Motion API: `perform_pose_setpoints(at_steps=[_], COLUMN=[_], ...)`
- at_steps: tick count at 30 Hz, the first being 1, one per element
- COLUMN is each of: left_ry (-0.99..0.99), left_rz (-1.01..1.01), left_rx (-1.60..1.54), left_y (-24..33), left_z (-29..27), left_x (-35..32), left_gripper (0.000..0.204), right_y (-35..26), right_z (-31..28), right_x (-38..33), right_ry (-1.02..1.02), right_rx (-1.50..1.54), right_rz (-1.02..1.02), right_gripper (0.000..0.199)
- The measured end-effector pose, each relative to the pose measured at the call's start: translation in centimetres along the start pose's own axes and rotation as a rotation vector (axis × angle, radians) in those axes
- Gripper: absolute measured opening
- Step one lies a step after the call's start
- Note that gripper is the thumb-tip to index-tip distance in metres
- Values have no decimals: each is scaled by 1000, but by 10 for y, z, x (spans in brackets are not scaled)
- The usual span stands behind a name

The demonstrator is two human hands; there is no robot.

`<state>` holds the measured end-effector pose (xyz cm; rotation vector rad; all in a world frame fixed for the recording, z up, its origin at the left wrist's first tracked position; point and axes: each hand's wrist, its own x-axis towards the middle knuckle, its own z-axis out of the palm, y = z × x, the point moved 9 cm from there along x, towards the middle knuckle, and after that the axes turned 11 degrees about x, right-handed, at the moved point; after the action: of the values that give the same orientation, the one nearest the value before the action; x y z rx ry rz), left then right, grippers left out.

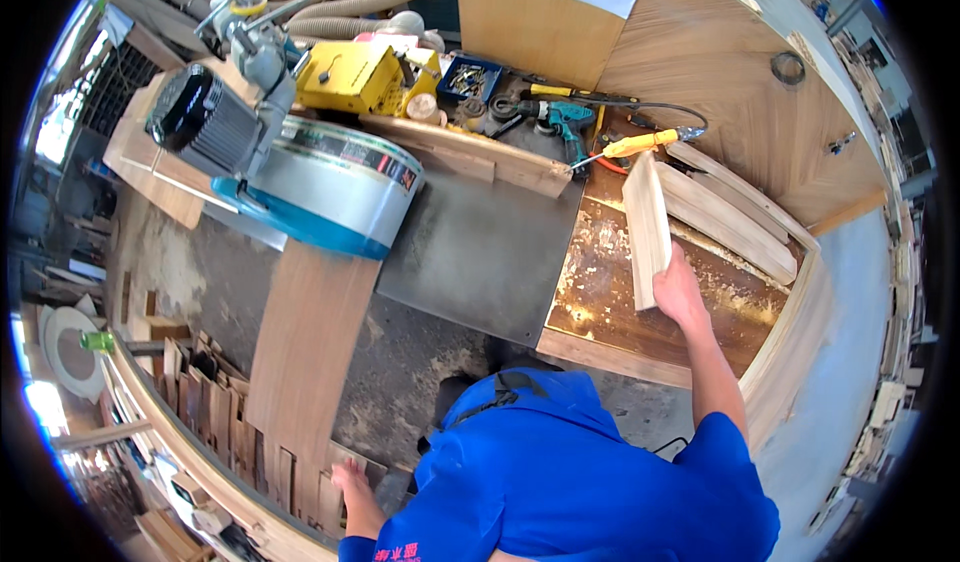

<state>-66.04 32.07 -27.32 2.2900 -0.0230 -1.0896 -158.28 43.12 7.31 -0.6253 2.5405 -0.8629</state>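
Observation:
My right hand (682,290) is closed around the lower end of a pale wooden board (648,232), holding it tilted above a brown, dust-strewn work surface (600,317). Beyond that hand, several pale wooden boards (715,217) lie side by side on the same surface. Low on the left, my left hand (352,480) is beside the near end of a long brown wood panel (310,342) and some narrow wood pieces (330,497). Its fingers look loosely apart, with nothing visible in them. The panel's far end runs beneath a blue-and-silver saw guard (340,187).
A black motor (205,112) hangs beside the guard. Along the back lie a yellow metal box (345,77), a blue bin of small parts (470,79), a teal drill (562,122) and a yellow-handled tool (640,144). Wood offcuts (210,402) fill the left side.

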Motion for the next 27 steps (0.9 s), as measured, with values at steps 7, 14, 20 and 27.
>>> perform_pose_setpoints(at_steps=[7, 14, 20, 27], left_ry=[-701, -1503, -1666, -1325], left_rz=[259, 146, -162, -390], left_rx=[326, 495, 74, -201], left_y=[8, 14, -17, -47], left_z=[169, 217, 163, 70], left_x=[-192, -399, -375, -231], left_gripper=[30, 64, 52, 45], right_y=[-7, -123, -168, -131], right_z=[-18, 69, 252, 462], right_x=[-92, -144, -225, -320], right_ry=[-59, -552, -957, -1239], right_rx=[243, 416, 402, 198], right_rz=[181, -100, 101, 416], right_gripper=[53, 59, 52, 41])
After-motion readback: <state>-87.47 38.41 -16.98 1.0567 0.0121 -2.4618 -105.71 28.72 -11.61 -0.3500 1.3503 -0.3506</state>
